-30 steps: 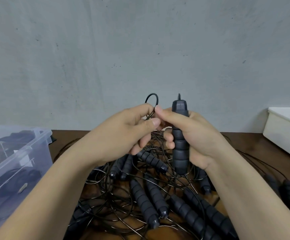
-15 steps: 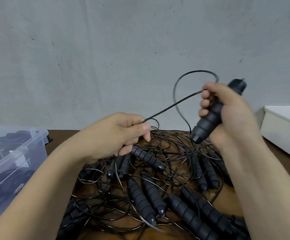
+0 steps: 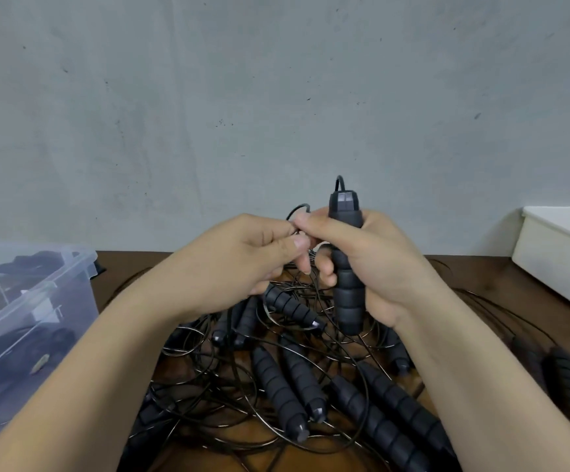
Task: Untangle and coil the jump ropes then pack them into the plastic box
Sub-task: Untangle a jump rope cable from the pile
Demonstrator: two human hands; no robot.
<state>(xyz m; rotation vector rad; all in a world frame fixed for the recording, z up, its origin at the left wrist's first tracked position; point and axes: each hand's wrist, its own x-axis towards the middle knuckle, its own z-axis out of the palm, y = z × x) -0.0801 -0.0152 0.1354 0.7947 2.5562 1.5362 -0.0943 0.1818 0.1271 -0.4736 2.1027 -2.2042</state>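
Mostly undone: right hand (image 3: 389, 267) grips a black ribbed foam handle (image 3: 346, 294) upright, left hand (image 3: 229, 267) pinches its thin black cord (image 3: 296, 210); some ropes (image 3: 18, 342) lie in the clear plastic box (image 3: 75, 294), most lie tangled on the brown tabletop (image 3: 481, 277)

Rope tangle (image 3: 276, 376) mid table (image 3: 481, 277); plastic box (image 3: 31, 318) at left, tub (image 3: 563, 253) at right, wall (image 3: 276, 97) behind.

Your left grip (image 3: 236, 264) and right grip (image 3: 384, 264): bare, with short, plain nails. Your left forearm (image 3: 86, 366) and right forearm (image 3: 488, 356): bare along the whole length in view.
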